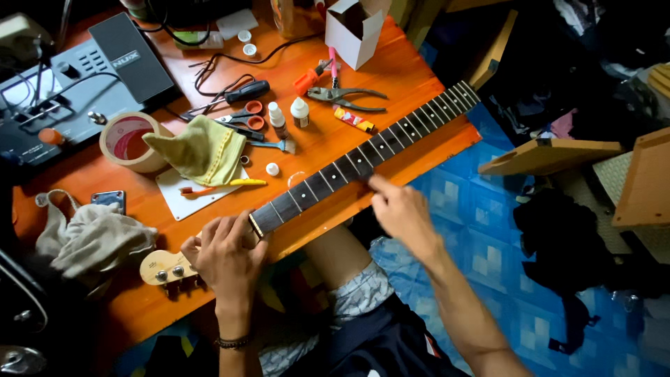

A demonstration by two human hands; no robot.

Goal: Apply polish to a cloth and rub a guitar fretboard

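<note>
Bare forearms; dark beaded bracelet [234,342]; patterned shorts [359,297]

Head view, warm saturated light. The orange bench [419,84] is brightest at centre and toward 12 o'clock, with soft glare on its surface. Corners at 7 and 1 o'clock fall into near-black shadow. The right hand [401,213] is motion-blurred at the fingertips; the left hand [227,255] is sharper. Wide-angle bending shows at the edges, and fine detail is smeared throughout.
</note>
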